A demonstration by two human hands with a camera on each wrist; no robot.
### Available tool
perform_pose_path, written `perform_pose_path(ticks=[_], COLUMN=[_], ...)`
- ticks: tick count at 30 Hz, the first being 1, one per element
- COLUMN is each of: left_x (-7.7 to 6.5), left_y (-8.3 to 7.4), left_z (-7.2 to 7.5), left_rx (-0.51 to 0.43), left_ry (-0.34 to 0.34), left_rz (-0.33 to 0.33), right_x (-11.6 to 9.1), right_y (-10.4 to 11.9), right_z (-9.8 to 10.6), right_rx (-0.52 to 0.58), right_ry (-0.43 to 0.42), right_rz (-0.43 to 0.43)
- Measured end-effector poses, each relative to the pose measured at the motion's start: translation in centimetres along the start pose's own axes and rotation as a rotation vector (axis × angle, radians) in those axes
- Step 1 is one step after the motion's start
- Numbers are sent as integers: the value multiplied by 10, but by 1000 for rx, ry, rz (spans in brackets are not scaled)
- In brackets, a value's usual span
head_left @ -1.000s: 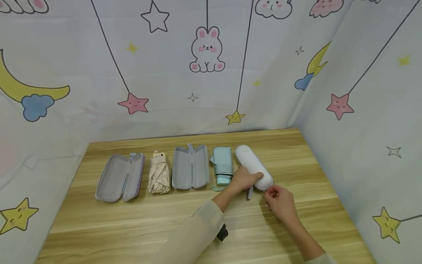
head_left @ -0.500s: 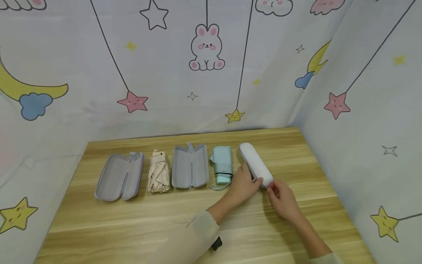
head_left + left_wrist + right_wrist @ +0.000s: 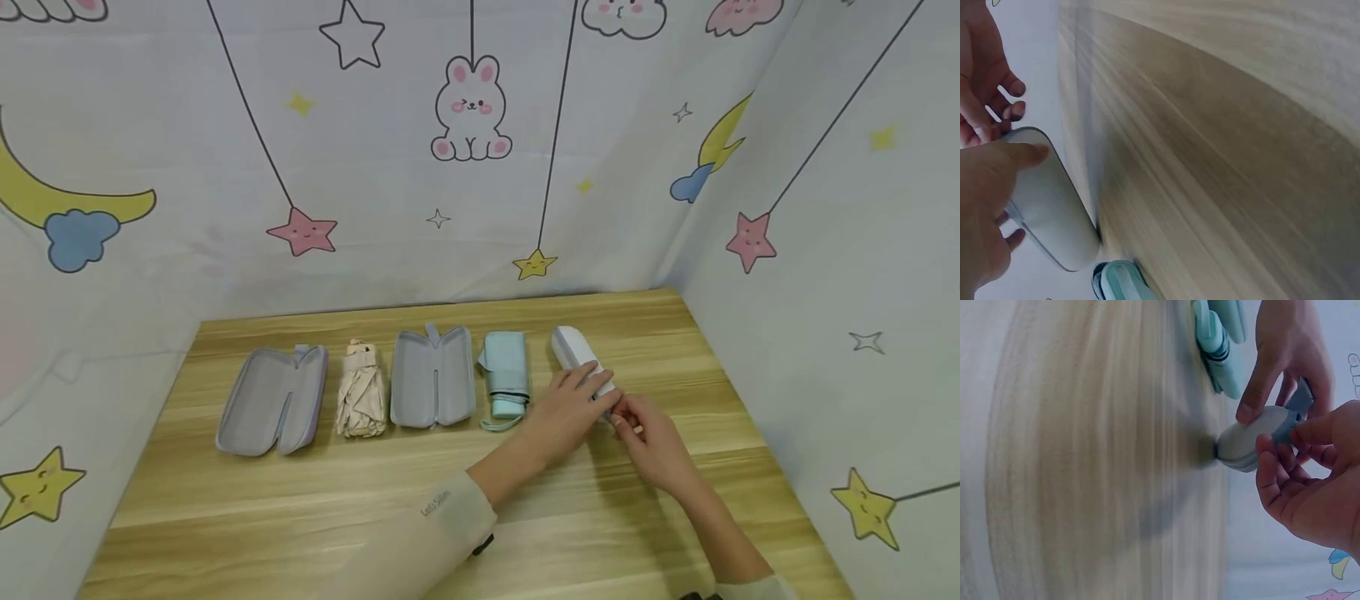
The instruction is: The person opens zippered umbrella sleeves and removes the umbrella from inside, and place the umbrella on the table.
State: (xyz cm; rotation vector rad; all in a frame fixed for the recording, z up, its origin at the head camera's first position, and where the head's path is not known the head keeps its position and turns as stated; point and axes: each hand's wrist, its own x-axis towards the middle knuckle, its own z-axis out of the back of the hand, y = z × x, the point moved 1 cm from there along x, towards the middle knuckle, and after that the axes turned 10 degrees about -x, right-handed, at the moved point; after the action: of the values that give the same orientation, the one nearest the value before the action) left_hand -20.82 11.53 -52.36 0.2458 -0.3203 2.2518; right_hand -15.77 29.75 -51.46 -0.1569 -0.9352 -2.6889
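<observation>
A slim white zip case (image 3: 573, 346) with a grey seam lies at the table's right; in the left wrist view the white case (image 3: 1054, 200) shows its rounded ends. My left hand (image 3: 562, 417) grips it from above near the closer end, thumb on one face in the right wrist view. At that same end my right hand (image 3: 660, 446) pinches the zipper along the seam, the pull itself hidden by the fingertips. A grey strap loop (image 3: 1300, 400) sticks out beside the left hand's fingers. Left of the case lies a folded mint umbrella (image 3: 507, 375).
Two opened grey cases, a middle one (image 3: 433, 379) and a left one (image 3: 272, 402), lie in the row. Between them is a folded beige umbrella (image 3: 362, 392). Patterned white curtains (image 3: 472, 208) border the table's back and right side.
The white case has turned from its broad face onto its side and shifted slightly right. My left hand has moved over its top; my right hand has moved slightly up and right with the zipper end.
</observation>
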Motion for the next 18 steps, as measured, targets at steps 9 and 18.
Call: perform_pose_path(ticks=[9, 18], left_x=[4, 3], left_y=[13, 15], left_z=[8, 22], left_rx=[-79, -191], left_ry=[-144, -269], left_rz=[-71, -36], right_x=[4, 12], right_y=[16, 27], right_z=[16, 29], right_rx=[-4, -29], right_ry=[-105, -214], right_rz=[41, 38])
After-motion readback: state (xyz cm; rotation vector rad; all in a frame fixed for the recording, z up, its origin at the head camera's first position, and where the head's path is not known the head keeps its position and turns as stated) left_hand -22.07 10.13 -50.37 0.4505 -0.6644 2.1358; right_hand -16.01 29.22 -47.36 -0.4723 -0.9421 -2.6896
